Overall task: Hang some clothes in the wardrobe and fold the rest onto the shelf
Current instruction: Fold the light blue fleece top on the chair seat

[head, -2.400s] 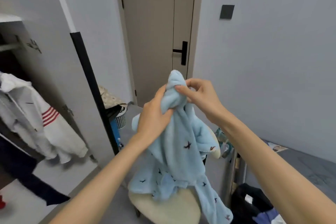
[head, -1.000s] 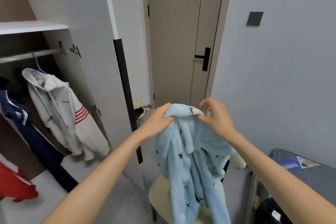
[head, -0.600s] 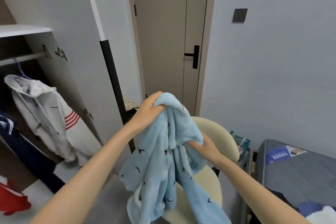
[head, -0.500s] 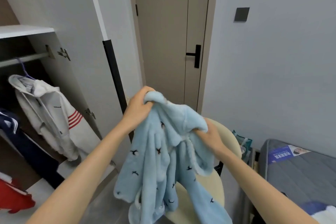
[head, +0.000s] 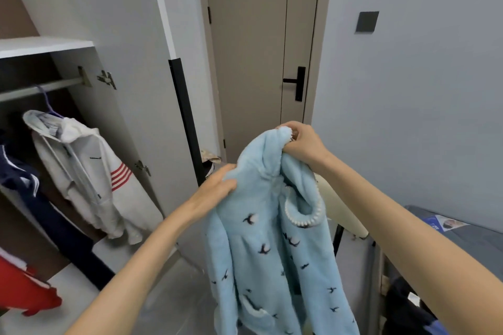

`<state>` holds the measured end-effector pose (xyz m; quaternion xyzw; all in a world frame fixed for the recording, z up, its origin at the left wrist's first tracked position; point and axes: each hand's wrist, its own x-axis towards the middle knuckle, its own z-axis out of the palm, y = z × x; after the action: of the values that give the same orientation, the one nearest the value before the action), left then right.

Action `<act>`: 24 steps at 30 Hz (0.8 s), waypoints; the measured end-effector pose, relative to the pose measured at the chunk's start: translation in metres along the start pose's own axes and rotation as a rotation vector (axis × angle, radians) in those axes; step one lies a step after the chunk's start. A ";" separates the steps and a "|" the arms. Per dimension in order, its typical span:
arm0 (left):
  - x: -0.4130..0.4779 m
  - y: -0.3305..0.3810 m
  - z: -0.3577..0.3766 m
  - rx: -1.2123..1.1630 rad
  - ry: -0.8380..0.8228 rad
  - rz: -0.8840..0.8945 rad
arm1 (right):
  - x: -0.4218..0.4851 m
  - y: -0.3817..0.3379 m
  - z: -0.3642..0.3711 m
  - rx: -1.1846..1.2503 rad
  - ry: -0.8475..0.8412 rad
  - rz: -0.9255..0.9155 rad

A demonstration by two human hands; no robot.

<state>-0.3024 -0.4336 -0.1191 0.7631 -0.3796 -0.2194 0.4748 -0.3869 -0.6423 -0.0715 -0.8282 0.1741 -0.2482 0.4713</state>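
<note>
1. Right hand (head: 300, 144) raised at centre frame, knuckles up, fingers curled tight, pinching a bunched top edge of the robe (head: 272, 239); forearm running in from the lower right corner.
2. Left hand (head: 215, 189) lower and to the left, palm against the fleece, fingers curled over a fold at the robe's upper left edge, gripping it; forearm reaching in from the bottom left.
3. Held up in the air between both hands, in front of the closed door (head: 258, 49) and to the right of the open wardrobe (head: 46, 46).
4. Pale blue fleece, printed with small dark bird shapes, hanging in long loose folds down to the bottom of the frame.
5. Collar or hood opening, edged with a white scalloped trim, sagging open just under the right hand.
6. Top peak of the cloth pulled up into the right fist; left side stretched lower, so the upper edge slopes down to the left.
7. Behind the robe, the cream back of a chair (head: 343, 212) showing at the right.
8. In the wardrobe, a white jacket (head: 89, 179) with red stripes hanging on a hanger from the rail (head: 40, 88), beside a navy garment (head: 32, 198) and a red one (head: 24, 291) lower left.
9. Grey bed (head: 468, 242) at the right edge, well apart from the wardrobe.
</note>
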 end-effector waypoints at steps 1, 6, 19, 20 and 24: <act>-0.001 0.001 -0.001 0.025 -0.004 0.005 | 0.000 0.003 0.000 0.052 -0.035 0.037; -0.004 -0.005 0.002 -0.121 0.175 -0.042 | -0.021 0.039 0.004 0.697 -0.162 0.395; -0.008 0.009 -0.016 -0.502 0.414 -0.263 | -0.123 0.114 0.059 -0.030 -0.645 0.158; -0.009 0.008 -0.017 -0.530 0.434 -0.293 | -0.127 0.109 0.068 -0.002 -0.593 0.071; -0.013 0.002 -0.031 -0.608 0.522 -0.368 | -0.132 0.091 0.088 0.151 -0.346 -0.002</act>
<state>-0.2895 -0.4066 -0.1039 0.6734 -0.0230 -0.2020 0.7107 -0.4491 -0.5576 -0.2214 -0.8209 0.0707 -0.1147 0.5549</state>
